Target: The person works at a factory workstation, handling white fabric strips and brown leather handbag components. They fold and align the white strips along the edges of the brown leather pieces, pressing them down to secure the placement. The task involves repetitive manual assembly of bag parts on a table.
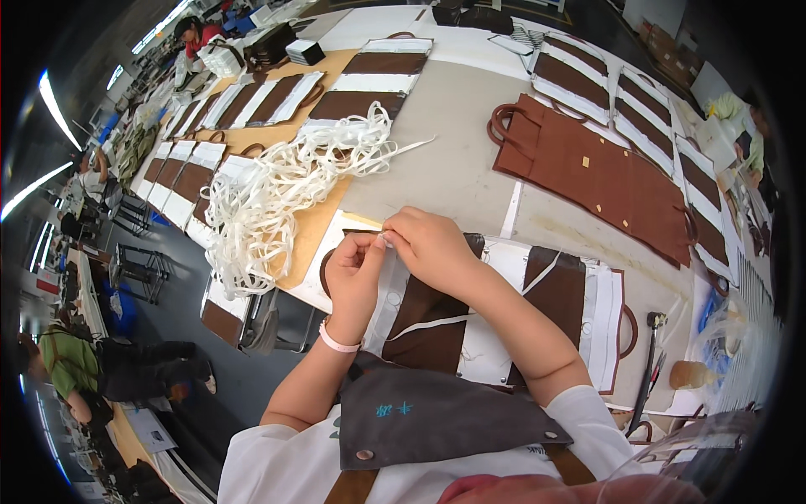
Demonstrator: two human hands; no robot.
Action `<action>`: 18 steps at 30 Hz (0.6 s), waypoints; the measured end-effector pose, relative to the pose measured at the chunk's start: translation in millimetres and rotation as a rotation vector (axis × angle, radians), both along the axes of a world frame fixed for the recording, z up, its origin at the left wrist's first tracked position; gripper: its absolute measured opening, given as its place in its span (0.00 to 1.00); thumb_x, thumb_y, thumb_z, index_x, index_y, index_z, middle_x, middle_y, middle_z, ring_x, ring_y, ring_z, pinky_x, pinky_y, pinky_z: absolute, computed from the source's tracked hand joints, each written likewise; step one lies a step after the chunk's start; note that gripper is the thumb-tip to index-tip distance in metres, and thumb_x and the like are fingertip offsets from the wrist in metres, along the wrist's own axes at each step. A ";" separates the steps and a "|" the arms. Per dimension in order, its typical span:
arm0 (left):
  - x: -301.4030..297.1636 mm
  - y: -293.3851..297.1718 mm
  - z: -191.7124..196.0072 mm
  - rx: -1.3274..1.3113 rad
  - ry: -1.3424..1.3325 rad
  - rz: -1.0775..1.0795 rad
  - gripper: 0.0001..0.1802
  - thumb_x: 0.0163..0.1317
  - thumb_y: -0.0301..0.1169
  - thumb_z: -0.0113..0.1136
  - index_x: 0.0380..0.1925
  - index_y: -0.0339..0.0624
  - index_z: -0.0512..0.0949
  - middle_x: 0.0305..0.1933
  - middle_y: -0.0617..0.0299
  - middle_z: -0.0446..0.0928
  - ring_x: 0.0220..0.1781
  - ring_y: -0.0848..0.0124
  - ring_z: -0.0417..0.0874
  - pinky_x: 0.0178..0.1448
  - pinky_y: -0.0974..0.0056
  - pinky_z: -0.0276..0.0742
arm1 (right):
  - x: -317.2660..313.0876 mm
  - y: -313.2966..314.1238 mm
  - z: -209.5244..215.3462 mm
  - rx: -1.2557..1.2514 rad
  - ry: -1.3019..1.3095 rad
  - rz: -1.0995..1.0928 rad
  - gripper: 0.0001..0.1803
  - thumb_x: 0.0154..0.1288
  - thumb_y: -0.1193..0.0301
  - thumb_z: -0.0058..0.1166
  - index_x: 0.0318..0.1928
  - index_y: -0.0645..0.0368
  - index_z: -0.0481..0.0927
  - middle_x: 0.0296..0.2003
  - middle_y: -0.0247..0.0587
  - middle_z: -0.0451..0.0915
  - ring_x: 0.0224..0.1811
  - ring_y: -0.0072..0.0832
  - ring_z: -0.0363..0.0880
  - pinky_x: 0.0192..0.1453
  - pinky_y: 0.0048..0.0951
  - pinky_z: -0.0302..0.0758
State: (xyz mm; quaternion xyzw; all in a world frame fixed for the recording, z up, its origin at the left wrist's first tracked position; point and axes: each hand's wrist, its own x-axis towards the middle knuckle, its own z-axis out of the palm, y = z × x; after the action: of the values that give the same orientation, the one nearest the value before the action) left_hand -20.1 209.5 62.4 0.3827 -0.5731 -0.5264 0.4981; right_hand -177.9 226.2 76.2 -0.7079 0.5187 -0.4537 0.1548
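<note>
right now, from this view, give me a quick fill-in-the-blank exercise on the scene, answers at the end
1. The band on the wrist of the left hand is ____.
2. The forearm of the right hand passes over a panel striped dark brown and ____.
3. In the picture, the tangled ribbon pile lies to the ____ of the reddish-brown bag.

Missing words: pink; white; left

At the centre of the frame, we see our left hand (353, 273) and right hand (432, 244) meeting at the fingertips, pinching a small pale piece (386, 238) by the left end of a brown-and-white panel (435, 346). Toward the upper left, a tangle of white tape (290, 181) heaps on the desk (457, 143); toward the upper right, we see a reddish-brown bag (579, 189) lying flat.
</note>
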 end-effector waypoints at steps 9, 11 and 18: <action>-11.1 -40.9 -33.8 -0.226 -0.375 0.045 0.05 0.62 0.25 0.64 0.29 0.36 0.81 0.26 0.64 0.77 0.27 0.77 0.75 0.32 0.71 0.70 | 5.2 -23.9 -48.8 -0.033 0.063 -0.265 0.06 0.68 0.72 0.54 0.34 0.61 0.78 0.31 0.45 0.79 0.33 0.47 0.79 0.42 0.45 0.74; -12.7 -56.7 -55.6 -0.280 -0.556 0.064 0.06 0.62 0.26 0.64 0.28 0.35 0.80 0.25 0.64 0.77 0.26 0.77 0.74 0.32 0.69 0.70 | -5.1 -32.1 -69.7 0.076 0.283 -0.227 0.06 0.67 0.71 0.56 0.36 0.60 0.80 0.33 0.44 0.79 0.36 0.45 0.78 0.46 0.45 0.73; 7.8 -86.6 -70.2 -0.227 -0.794 -0.007 0.05 0.59 0.28 0.63 0.28 0.36 0.82 0.23 0.58 0.78 0.24 0.68 0.77 0.31 0.64 0.74 | -8.1 -31.8 -70.5 -0.099 0.396 -0.196 0.10 0.59 0.74 0.59 0.42 0.61 0.83 0.40 0.40 0.77 0.45 0.40 0.74 0.50 0.41 0.71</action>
State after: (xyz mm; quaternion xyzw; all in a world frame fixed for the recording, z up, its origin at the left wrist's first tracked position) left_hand -12.3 122.9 -7.8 0.4968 -0.7764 -0.2729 0.2756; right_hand -186.1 194.3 5.6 -0.7361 0.5824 -0.3436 -0.0300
